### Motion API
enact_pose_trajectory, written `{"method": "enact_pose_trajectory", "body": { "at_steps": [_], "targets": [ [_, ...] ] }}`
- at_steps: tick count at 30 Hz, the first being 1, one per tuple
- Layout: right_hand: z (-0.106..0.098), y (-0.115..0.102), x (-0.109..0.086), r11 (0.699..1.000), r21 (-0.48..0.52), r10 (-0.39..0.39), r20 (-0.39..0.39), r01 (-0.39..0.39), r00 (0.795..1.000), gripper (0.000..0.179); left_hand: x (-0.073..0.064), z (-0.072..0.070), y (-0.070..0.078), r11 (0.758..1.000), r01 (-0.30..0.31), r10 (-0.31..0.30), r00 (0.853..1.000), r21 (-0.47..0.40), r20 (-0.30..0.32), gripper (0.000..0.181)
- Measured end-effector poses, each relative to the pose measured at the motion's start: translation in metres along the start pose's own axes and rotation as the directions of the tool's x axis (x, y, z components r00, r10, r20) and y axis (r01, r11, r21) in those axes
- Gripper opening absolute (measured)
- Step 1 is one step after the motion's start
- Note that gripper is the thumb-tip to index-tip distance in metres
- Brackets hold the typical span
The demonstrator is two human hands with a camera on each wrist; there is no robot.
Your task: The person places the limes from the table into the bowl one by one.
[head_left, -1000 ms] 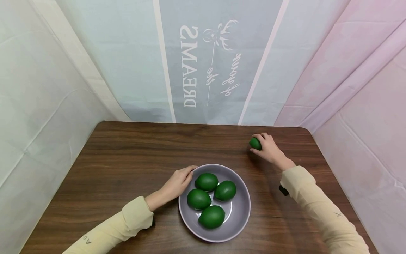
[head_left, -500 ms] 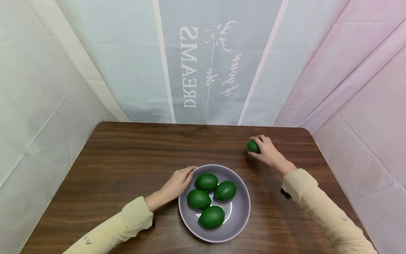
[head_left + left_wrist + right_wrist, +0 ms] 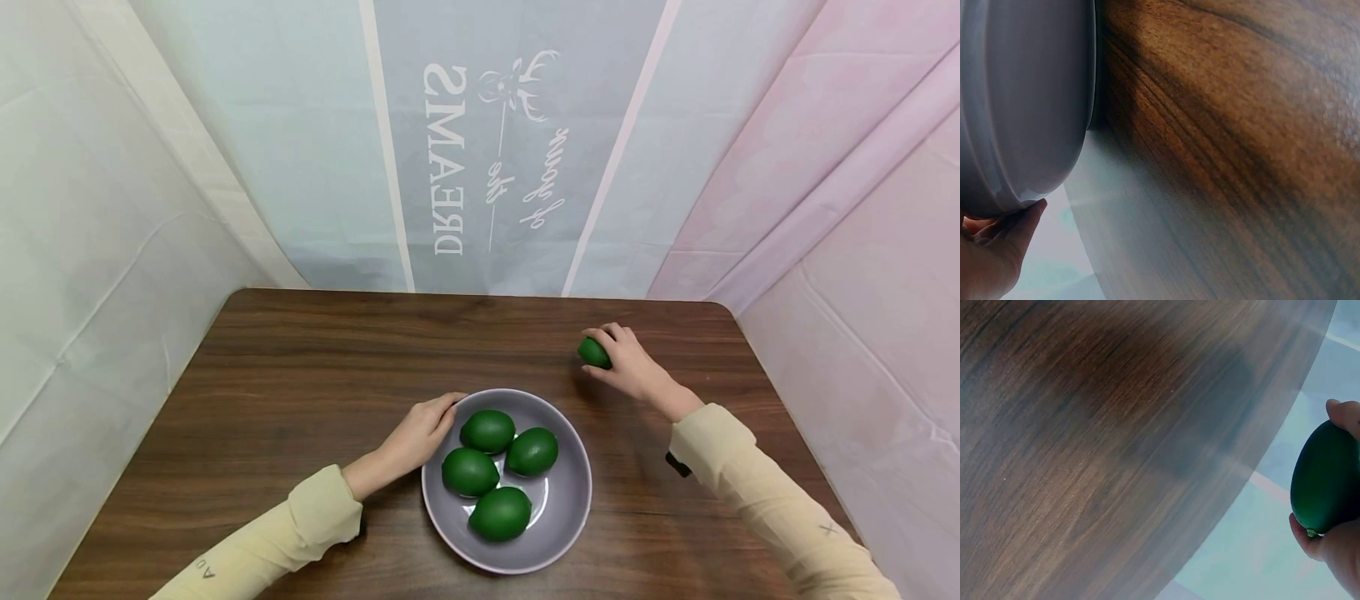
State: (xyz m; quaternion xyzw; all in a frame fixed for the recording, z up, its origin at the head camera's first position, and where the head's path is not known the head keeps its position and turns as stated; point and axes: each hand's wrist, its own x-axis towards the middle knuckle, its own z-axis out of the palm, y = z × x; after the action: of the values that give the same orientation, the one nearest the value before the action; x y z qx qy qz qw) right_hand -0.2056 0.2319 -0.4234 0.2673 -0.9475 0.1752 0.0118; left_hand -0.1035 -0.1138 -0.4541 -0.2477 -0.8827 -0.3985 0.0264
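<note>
My right hand [image 3: 626, 362] grips a dark green lime [image 3: 593, 353] above the far right part of the brown wooden table [image 3: 300, 375]; the right wrist view shows that lime [image 3: 1325, 478] held between fingertips and thumb, lifted off the wood. A grey bowl [image 3: 570, 508] sits near the table's front centre and holds several green limes [image 3: 487, 430]. My left hand [image 3: 420, 433] rests against the bowl's left rim, fingers curved along it. In the left wrist view the bowl's outer wall [image 3: 1022, 106] fills the left side, with a fingertip [image 3: 1025, 219] touching its edge.
Fabric backdrop walls close in the table on the left, back and right, the back panel [image 3: 480, 150] printed with mirrored lettering. Bare wood stretches over the left half of the table.
My right hand has carried the lime a little left and toward the bowl. The left hand and the bowl have stayed put.
</note>
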Motion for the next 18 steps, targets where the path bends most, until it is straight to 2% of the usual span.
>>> {"method": "enact_pose_trajectory", "body": {
  "at_steps": [8, 18],
  "targets": [
    [-0.003, -0.009, -0.003, 0.999, -0.007, -0.045, -0.003, 0.044, 0.999, 0.056, 0.0, 0.0, 0.0, 1.0, -0.002, 0.002, 1.0, -0.006, -0.003, 0.024],
    [-0.003, -0.018, -0.006, 0.994, -0.012, -0.108, -0.043, 0.107, 0.993, 0.056, 0.0, 0.001, 0.0, 1.0, -0.002, 0.002, 1.0, -0.005, -0.002, 0.024]
  ]
}}
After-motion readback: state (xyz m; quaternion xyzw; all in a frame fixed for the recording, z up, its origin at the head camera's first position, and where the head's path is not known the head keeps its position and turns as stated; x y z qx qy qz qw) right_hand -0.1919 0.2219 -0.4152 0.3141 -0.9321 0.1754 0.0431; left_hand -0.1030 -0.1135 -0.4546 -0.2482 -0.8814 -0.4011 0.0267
